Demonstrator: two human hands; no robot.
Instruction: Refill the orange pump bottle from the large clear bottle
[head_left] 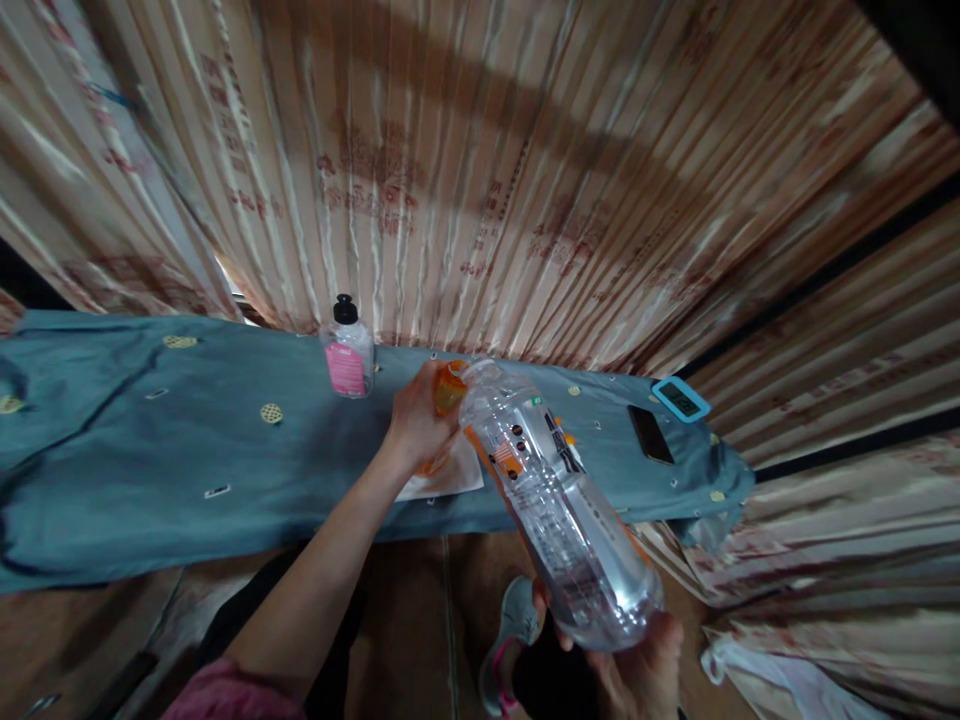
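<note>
Right hand (637, 665) grips the base of the big clear bottle (559, 500), long axis tilted, neck pointing away and leftward. Left hand (420, 420) wraps the orange container (448, 388) standing on the blue tablecloth (150, 450), right at the bottle's mouth.

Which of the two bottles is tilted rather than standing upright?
The large clear plastic bottle, held tilted by the right hand; the small pink-labelled bottle with black cap stands upright on the blue cloth.

Dim, warm light; soft shadow bands above; edges warped, slightly blurred.
</note>
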